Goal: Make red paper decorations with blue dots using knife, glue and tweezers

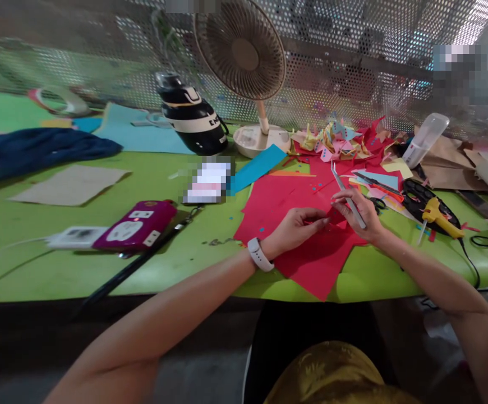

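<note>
Over sheets of red paper point(265, 196), my two hands work close together. My right hand point(359, 213) grips a pair of silver tweezers point(341, 188), their bent tips pointing up and away from me. Thumb and fingers of my left hand point(305, 227) are pinched together; whatever they hold is too small or too red against the paper to make out. Small blue dots point(262, 229) lie scattered on the red paper. Just beyond the tweezers lies a heap of folded, colourful paper pieces point(332, 140).
A yellow glue gun point(441, 217) and a craft knife point(378, 185) lie to the right. On the left are a purple power strip point(137, 227), a phone point(209, 180) and a black strap point(138, 264). A fan point(244, 53) and a black bottle point(196, 120) stand behind.
</note>
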`<action>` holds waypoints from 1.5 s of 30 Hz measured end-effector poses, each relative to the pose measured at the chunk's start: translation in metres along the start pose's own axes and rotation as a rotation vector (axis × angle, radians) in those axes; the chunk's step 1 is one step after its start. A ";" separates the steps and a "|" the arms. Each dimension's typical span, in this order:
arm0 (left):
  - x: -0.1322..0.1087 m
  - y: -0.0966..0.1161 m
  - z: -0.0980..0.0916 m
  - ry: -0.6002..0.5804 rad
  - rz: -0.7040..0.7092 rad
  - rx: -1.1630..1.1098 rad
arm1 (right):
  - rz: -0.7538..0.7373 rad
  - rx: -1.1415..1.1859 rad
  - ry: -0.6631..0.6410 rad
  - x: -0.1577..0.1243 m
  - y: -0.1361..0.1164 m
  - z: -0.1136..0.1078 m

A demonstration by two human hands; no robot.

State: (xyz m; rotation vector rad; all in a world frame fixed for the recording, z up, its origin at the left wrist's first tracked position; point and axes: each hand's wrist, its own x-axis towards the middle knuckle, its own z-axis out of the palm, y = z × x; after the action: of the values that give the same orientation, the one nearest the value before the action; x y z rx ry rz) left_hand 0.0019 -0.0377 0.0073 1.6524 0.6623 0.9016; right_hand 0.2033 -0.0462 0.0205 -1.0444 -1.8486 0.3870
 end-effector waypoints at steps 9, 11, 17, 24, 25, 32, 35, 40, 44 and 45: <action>-0.002 0.000 0.000 0.001 -0.048 -0.073 | 0.035 0.061 -0.043 -0.001 -0.005 0.000; -0.002 0.000 -0.001 0.003 -0.041 -0.077 | 0.033 0.089 -0.042 -0.001 -0.005 -0.003; -0.002 -0.001 -0.002 0.022 -0.056 -0.102 | 0.011 0.064 -0.069 -0.001 -0.005 -0.008; -0.001 -0.002 -0.002 -0.006 -0.070 -0.131 | 0.008 0.042 -0.086 -0.002 -0.006 -0.006; -0.001 -0.002 -0.003 -0.004 -0.064 -0.127 | 0.005 0.041 -0.079 -0.001 -0.005 -0.007; 0.002 -0.001 -0.012 0.139 -0.051 -0.143 | 0.027 0.126 0.100 0.011 0.010 -0.024; 0.006 -0.002 -0.017 0.245 -0.075 -0.218 | 0.031 0.059 0.071 0.014 0.023 -0.035; 0.009 -0.004 -0.023 0.337 -0.119 -0.265 | -0.063 -0.254 -0.191 0.012 0.039 -0.056; 0.009 -0.005 -0.025 0.385 -0.135 -0.310 | -0.060 -0.264 -0.190 0.012 0.039 -0.065; 0.009 -0.004 -0.026 0.401 -0.140 -0.324 | -0.048 -0.268 -0.218 0.013 0.039 -0.066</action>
State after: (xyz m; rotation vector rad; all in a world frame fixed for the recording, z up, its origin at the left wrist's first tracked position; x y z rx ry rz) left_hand -0.0140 -0.0152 0.0083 1.1330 0.8415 1.1821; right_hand 0.2761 -0.0237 0.0358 -1.1717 -2.1602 0.2358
